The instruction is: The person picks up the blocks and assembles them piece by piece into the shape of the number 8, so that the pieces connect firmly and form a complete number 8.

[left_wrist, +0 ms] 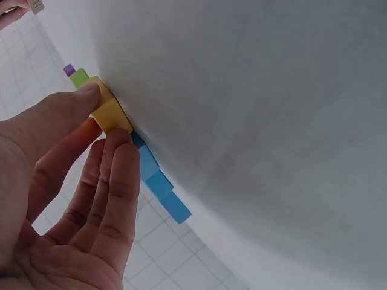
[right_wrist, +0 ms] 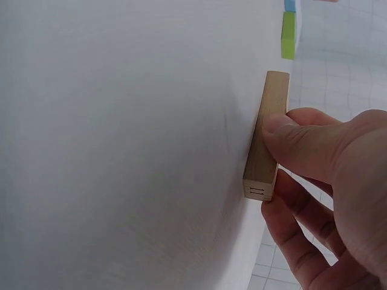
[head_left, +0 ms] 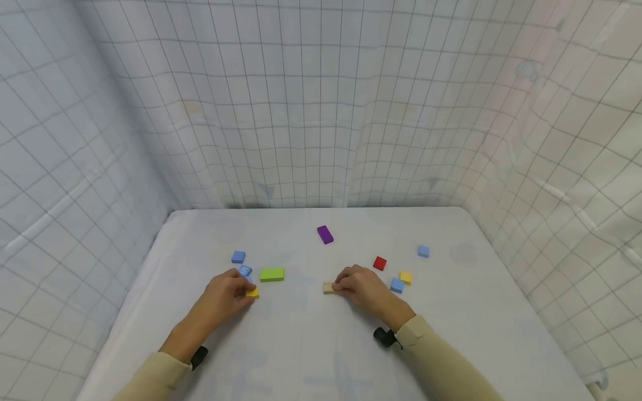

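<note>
My left hand (head_left: 224, 295) pinches a yellow block (left_wrist: 111, 115) between thumb and fingers, low at the white tabletop. Just beyond it are several blue blocks (head_left: 238, 257), partly covered by the fingers in the head view. A long lime green block (head_left: 272, 274) lies to the right of that hand. My right hand (head_left: 363, 289) holds a plain wooden block (right_wrist: 266, 133), thumb on its near side and fingers behind. Small dark marks show on the wooden block's end in the right wrist view. Whether either held block touches the table I cannot tell.
A purple block (head_left: 325, 234) lies farther back. Right of my right hand are a red block (head_left: 379, 263), a yellow block (head_left: 405, 277) and two blue blocks (head_left: 397, 285). White gridded curtains (head_left: 321, 111) rise behind the table (head_left: 301, 345) and on both sides.
</note>
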